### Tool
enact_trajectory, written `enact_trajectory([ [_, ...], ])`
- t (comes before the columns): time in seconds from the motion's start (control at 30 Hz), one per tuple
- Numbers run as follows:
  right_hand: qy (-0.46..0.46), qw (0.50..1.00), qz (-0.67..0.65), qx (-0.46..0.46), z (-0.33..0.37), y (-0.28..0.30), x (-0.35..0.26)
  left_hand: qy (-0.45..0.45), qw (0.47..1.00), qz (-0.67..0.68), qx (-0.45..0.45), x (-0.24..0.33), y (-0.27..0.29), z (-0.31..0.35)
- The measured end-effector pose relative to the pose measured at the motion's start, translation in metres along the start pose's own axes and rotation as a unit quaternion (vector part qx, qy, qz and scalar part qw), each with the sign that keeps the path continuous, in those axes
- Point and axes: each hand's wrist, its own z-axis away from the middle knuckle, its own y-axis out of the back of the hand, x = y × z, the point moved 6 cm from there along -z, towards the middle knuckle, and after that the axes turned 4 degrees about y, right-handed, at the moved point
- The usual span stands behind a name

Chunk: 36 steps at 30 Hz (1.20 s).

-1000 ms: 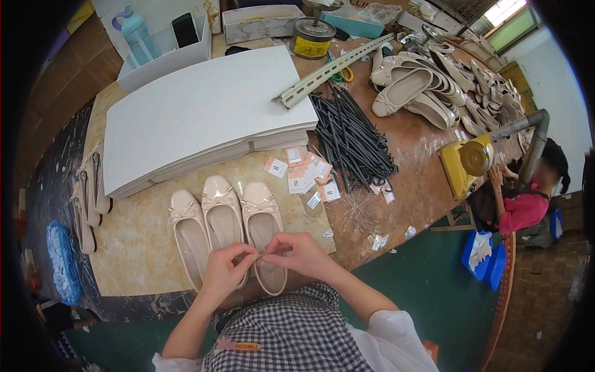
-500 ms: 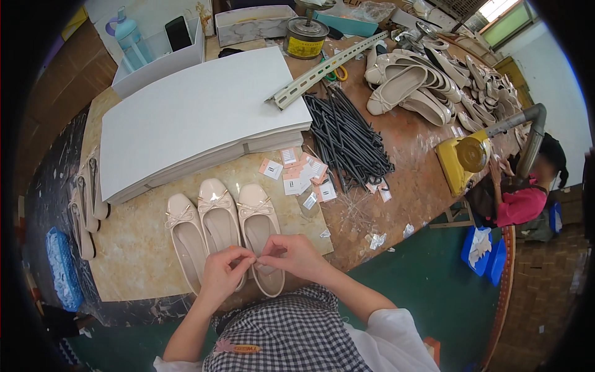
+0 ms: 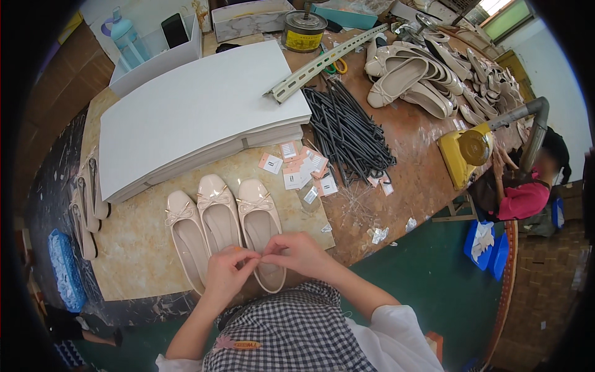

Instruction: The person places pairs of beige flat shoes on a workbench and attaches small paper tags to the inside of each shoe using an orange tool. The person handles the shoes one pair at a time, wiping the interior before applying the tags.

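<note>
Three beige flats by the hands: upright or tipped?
Upright: the three flats have their openings facing up, insoles showing, with bows on top, beneath and beside the left hand and right hand.

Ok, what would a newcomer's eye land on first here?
Probably the big white stack of sheets left of centre, a slotted metal strip across its right edge. Next, three beige shoes side by side on its near side, where the left hand and right hand meet at the fingertips.

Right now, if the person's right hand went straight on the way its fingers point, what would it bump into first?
The left hand, most likely: the right hand points leftward at it, and the two look touching or nearly so. Depth is unclear here.
</note>
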Motion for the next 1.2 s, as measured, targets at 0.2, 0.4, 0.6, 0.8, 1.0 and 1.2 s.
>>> enact_trajectory([
  [0.2, 0.084, 0.856, 0.464, 0.211, 0.014, 0.105, -0.002, -0.177, 0.968, -0.158, 0.083, 0.020, 0.002, 0.025],
  [0.4, 0.068, 0.809, 0.558, 0.173, 0.004, 0.107, 0.047, -0.190, 0.962, -0.165, 0.103, 0.039, 0.019, 0.001],
  [0.6, 0.056, 0.831, 0.530, 0.160, 0.002, 0.108, 0.047, -0.207, 0.949, -0.220, 0.091, 0.059, -0.002, -0.075],
  [0.8, 0.096, 0.854, 0.474, 0.190, 0.007, 0.124, 0.026, -0.180, 0.928, -0.306, 0.109, 0.058, -0.048, -0.158],
  [1.0, 0.078, 0.931, -0.165, 0.316, 0.023, 0.171, 0.007, -0.171, 0.941, -0.268, 0.117, 0.058, -0.048, -0.157],
  [1.2, 0.024, 0.969, 0.049, 0.241, 0.009, 0.104, -0.015, -0.048, 0.997, 0.061, 0.004, 0.061, -0.033, -0.122],
])
